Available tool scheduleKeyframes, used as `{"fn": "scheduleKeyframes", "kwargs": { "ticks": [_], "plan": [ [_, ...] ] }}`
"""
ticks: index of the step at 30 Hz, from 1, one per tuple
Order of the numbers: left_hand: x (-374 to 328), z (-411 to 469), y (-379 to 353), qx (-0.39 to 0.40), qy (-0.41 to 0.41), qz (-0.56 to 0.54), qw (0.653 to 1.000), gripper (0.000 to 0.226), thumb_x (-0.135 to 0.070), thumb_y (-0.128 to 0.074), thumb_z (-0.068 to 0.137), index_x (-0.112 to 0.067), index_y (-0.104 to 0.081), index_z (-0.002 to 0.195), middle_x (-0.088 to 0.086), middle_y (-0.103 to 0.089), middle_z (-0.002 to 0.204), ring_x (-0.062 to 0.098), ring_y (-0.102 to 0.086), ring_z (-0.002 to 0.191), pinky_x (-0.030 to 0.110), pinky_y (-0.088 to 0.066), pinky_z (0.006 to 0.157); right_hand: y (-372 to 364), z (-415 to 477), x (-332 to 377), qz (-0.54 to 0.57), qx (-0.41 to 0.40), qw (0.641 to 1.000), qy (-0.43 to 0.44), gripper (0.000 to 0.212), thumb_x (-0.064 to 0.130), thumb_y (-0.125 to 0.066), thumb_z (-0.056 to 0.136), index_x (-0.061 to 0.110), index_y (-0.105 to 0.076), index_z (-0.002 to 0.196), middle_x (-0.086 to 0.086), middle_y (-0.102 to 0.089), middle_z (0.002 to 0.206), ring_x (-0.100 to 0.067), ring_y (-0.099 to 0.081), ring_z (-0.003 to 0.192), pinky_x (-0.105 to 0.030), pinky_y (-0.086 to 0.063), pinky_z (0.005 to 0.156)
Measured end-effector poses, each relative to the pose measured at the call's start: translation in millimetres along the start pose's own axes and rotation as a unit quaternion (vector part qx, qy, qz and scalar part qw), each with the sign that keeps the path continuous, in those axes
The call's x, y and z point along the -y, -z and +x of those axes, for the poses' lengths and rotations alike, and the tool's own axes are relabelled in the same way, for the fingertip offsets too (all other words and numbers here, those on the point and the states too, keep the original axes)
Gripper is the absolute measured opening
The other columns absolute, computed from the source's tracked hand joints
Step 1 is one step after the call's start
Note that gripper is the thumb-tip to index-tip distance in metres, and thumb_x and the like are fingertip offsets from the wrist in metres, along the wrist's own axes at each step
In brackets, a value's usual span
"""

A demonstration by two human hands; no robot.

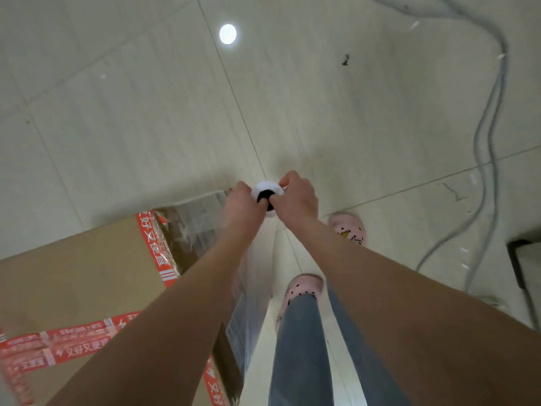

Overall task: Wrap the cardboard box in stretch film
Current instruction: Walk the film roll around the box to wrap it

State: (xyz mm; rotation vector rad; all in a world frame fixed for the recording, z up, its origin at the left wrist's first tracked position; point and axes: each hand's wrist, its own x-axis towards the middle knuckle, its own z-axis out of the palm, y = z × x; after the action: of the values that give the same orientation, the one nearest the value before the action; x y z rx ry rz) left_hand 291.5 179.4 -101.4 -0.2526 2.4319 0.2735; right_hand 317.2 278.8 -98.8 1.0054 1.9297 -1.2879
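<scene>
A large brown cardboard box [82,276] sealed with red printed tape fills the lower left. Clear stretch film [202,227] clings to its near right corner and side and runs up to a white roll of stretch film [268,188], seen end-on with a dark core. My left hand [243,205] grips the roll from the left, with a finger at the core hole. My right hand [297,197] grips the roll from the right, fingers curled over its rim. Both arms reach out over the box's right edge.
The floor is pale tile with a ceiling light's reflection [227,34]. Grey cables [491,136] snake down the right side. A dark object's corner [521,259] shows at the right edge. My feet in pink shoes [304,288] stand right of the box.
</scene>
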Motion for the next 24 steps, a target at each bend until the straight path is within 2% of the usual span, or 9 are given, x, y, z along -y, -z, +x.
{"fn": "scheduleKeyframes", "kwargs": {
  "ticks": [2,4,7,9,13,16,19,22,24],
  "plan": [
    [-3.0,5.0,7.6,-0.004,-0.102,0.061,0.993,0.019,-0.016,-0.056,0.086,-0.009,-0.051,0.104,0.003,-0.049,0.098,0.02,-0.048,0.078,0.031,-0.032,0.062,-1.4,-0.4,1.0,-0.011,0.004,1.0,-0.005,0.023,0.016,-0.06,0.085,0.016,-0.051,0.106,-0.006,-0.048,0.111,-0.022,-0.051,0.08,-0.029,-0.038,0.065],
    [-9.2,12.6,13.4,0.015,-0.172,0.131,0.976,0.019,-0.013,-0.056,0.086,-0.009,-0.051,0.104,0.006,-0.05,0.101,0.025,-0.053,0.081,0.032,-0.032,0.06,-2.0,0.5,1.3,-0.018,0.007,1.0,-0.009,0.022,0.018,-0.059,0.086,0.017,-0.051,0.106,-0.006,-0.048,0.11,-0.022,-0.053,0.08,-0.03,-0.041,0.065],
    [-20.1,21.3,18.7,0.034,-0.198,0.186,0.962,0.018,-0.012,-0.055,0.085,-0.008,-0.054,0.102,0.009,-0.053,0.101,0.03,-0.057,0.088,0.034,-0.036,0.06,1.8,6.9,6.3,-0.045,0.019,0.999,-0.004,0.021,0.024,-0.059,0.087,0.019,-0.052,0.106,-0.006,-0.05,0.109,-0.023,-0.054,0.078,-0.027,-0.037,0.058],
    [-22.2,25.7,23.6,0.036,-0.161,0.163,0.973,0.015,-0.013,-0.053,0.085,-0.007,-0.054,0.099,0.01,-0.054,0.099,0.03,-0.058,0.088,0.034,-0.04,0.063,4.7,13.3,12.6,-0.072,0.031,0.997,0.008,0.023,0.025,-0.06,0.086,0.022,-0.055,0.109,-0.005,-0.052,0.111,-0.022,-0.056,0.081,-0.026,-0.036,0.057],
    [-11.0,39.4,36.3,0.002,-0.015,0.037,0.999,0.013,-0.017,-0.056,0.083,-0.008,-0.054,0.092,0.006,-0.053,0.085,0.024,-0.05,0.078,0.032,-0.035,0.062,2.1,24.1,34.0,-0.083,0.023,0.996,0.026,0.037,0.029,-0.061,0.085,0.02,-0.049,0.119,-0.003,-0.044,0.119,-0.024,-0.057,0.091,-0.03,-0.041,0.071],
    [1.4,46.6,44.7,-0.021,0.101,-0.054,0.993,0.019,-0.027,-0.06,0.082,-0.01,-0.055,0.087,0.004,-0.054,0.08,0.024,-0.05,0.074,0.029,-0.032,0.06,-9.6,28.7,49.8,-0.033,0.028,0.999,0.011,0.052,0.037,-0.067,0.081,0.019,-0.042,0.123,-0.002,-0.041,0.114,-0.021,-0.055,0.086,-0.033,-0.049,0.077],
    [15.9,54.9,50.5,-0.008,0.188,-0.151,0.97,0.027,-0.037,-0.062,0.08,-0.01,-0.058,0.083,0.006,-0.066,0.082,0.026,-0.063,0.076,0.03,-0.043,0.06,-23.1,32.5,64.8,0.016,0.059,0.998,0.014,0.043,0.031,-0.067,0.082,0.019,-0.047,0.118,0.001,-0.052,0.097,-0.02,-0.059,0.084,-0.031,-0.049,0.072],
    [24.8,61.9,59.1,0.011,0.186,-0.182,0.965,0.028,-0.038,-0.063,0.081,-0.011,-0.057,0.081,0.01,-0.07,0.088,0.028,-0.068,0.08,0.036,-0.052,0.067,-34.8,36.9,77.4,0.055,0.066,0.996,-0.003,0.03,0.017,-0.064,0.084,0.016,-0.048,0.109,-0.002,-0.055,0.095,-0.02,-0.058,0.08,-0.028,-0.044,0.065],
    [27.8,63.8,64.6,0.004,0.126,-0.112,0.986,0.028,-0.031,-0.063,0.084,-0.009,-0.057,0.1,0.007,-0.063,0.097,0.025,-0.062,0.086,0.034,-0.045,0.067,-42.2,36.9,81.7,0.063,0.059,0.996,-0.021,0.026,0.013,-0.062,0.084,0.019,-0.045,0.103,-0.005,-0.056,0.102,-0.02,-0.056,0.077,-0.027,-0.042,0.061]
  ]
}}
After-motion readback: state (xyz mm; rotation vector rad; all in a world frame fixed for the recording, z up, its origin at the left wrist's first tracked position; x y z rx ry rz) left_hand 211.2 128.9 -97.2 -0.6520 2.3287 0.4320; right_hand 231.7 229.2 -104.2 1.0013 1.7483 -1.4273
